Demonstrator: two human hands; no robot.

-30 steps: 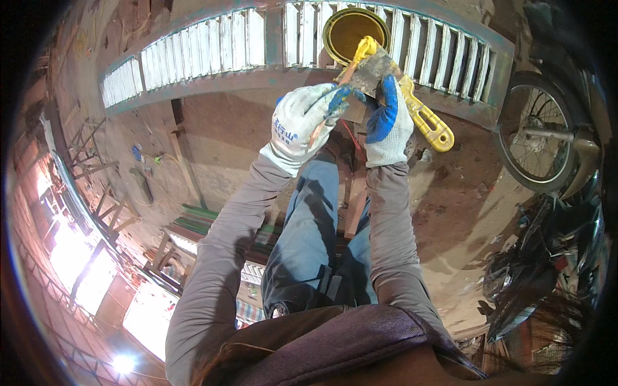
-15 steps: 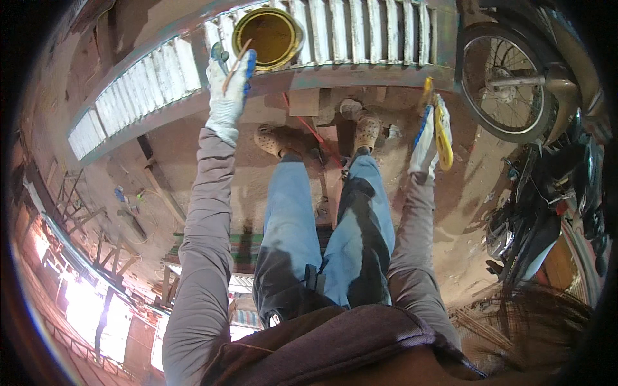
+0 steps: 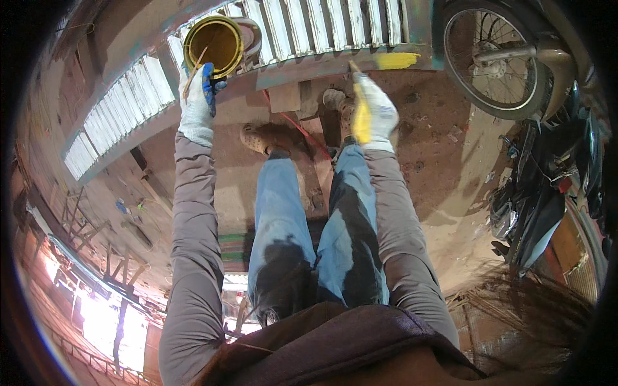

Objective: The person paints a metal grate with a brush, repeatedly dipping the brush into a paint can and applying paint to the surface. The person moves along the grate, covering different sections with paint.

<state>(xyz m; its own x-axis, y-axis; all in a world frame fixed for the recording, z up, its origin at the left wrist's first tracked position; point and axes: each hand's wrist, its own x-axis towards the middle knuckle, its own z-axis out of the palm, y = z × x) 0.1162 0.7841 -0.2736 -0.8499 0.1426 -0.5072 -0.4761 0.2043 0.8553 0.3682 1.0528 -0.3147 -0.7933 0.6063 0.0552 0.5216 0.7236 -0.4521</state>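
My left hand [image 3: 197,106], in a white glove with blue fingers, is closed at the near side of a round paint can [image 3: 222,61] with yellowish paint inside. A thin stick [image 3: 194,78] stands up between the hand and the can's rim. My gloved right hand [image 3: 381,114] is closed on a yellow-handled paintbrush [image 3: 362,114], its tip at the near rail of a slatted panel. To the right of the tip, a streak of bright yellow paint [image 3: 396,60] lies on the grey-brown rail [image 3: 309,66].
White slats [image 3: 299,26] run along the curved panel. A motorbike wheel [image 3: 492,61] stands close to the panel's right end. Below the panel are my shoes [image 3: 261,136], a red cord [image 3: 293,119] and some pieces of wood. A pale round thing [image 3: 253,42] shows behind the can.
My right hand has moved left with the paintbrush, and a yellow streak now shows on the rail. The can and my left hand are shifted left in view; the can looks tilted.
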